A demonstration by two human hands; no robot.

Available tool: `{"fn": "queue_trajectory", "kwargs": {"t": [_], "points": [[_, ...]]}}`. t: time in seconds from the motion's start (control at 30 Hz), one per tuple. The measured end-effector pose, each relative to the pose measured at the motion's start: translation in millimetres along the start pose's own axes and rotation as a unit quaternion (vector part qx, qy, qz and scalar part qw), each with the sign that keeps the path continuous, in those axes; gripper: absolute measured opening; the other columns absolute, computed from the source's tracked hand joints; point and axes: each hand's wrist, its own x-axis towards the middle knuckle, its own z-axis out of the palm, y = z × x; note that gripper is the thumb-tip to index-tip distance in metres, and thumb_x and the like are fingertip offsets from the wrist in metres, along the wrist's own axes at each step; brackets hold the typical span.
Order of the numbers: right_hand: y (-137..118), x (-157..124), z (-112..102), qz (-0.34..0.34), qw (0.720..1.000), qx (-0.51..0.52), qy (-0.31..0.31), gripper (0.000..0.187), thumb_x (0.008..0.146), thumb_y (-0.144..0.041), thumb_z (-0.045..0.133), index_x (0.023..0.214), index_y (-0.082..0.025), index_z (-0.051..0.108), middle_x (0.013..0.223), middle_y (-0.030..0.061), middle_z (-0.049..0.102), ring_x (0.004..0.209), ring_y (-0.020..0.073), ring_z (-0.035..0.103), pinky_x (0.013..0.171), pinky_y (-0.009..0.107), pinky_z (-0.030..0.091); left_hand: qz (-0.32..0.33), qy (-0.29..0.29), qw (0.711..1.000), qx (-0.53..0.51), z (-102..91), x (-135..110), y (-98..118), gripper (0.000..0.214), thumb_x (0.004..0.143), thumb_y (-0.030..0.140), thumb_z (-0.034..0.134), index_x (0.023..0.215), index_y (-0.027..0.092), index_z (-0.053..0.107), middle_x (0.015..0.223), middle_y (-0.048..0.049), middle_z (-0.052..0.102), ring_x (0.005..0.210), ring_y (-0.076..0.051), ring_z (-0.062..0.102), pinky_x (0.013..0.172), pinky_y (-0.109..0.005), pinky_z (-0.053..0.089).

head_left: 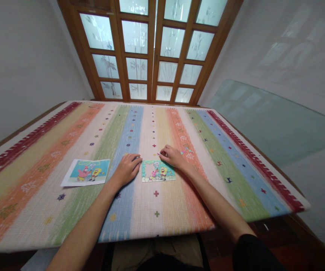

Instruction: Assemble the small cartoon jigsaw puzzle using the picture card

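Observation:
A partly assembled jigsaw puzzle (165,174) with cartoon figures lies flat on the striped cloth, a gap showing in its left half. Just above its upper right edge, my right hand (171,155) pinches a small puzzle piece (159,154). My left hand (128,167) rests on the cloth beside the puzzle's left edge, fingers curled; whether anything is under them is hidden. To the left of that hand lies a printed picture (89,172) showing similar cartoon figures. Several loose puzzle pieces (186,151) are scattered right of my right hand.
A striped tablecloth (156,205) covers the large table. Beyond its far edge stand wooden doors with frosted panes (138,71). A pale glass-like panel (264,109) leans by the right wall, near the table's edge.

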Motion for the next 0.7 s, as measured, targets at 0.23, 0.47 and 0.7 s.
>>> {"fn": "queue_trajectory", "kwargs": {"t": [0.23,0.47,0.7], "points": [[-7,-3,-2,-0.025,0.999,-0.034,0.012,0.020,0.096,-0.031,0.059,0.099,-0.016,0.071,0.099,0.0085,0.066,0.081,0.0172,0.061,0.069,0.026,0.040,0.015,0.008,1.000,0.000,-2.3,1,5,0.026,0.100,0.021,0.045,0.116,0.020,0.066,0.119,-0.0129,0.067,0.112,-0.028,0.060,0.098,-0.049,0.047],[-20,-28,-4,-0.164,0.986,0.033,-0.007,0.017,0.096,-0.030,0.060,0.100,-0.016,0.070,0.096,0.0065,0.065,0.081,0.0160,0.060,0.071,0.026,0.042,0.031,0.001,0.999,-0.031,-2.3,2,13,0.026,0.099,0.019,0.047,0.115,0.022,0.068,0.118,-0.0111,0.067,0.113,-0.027,0.060,0.098,-0.046,0.048],[-29,-41,7,-0.196,0.979,0.047,-0.006,0.016,0.097,-0.029,0.060,0.101,-0.017,0.070,0.094,0.0055,0.064,0.079,0.0146,0.059,0.070,0.025,0.042,0.060,0.008,0.996,-0.072,1.4,3,23,0.025,0.098,0.018,0.049,0.111,0.020,0.071,0.112,-0.0108,0.068,0.108,-0.026,0.061,0.093,-0.044,0.050]]}}
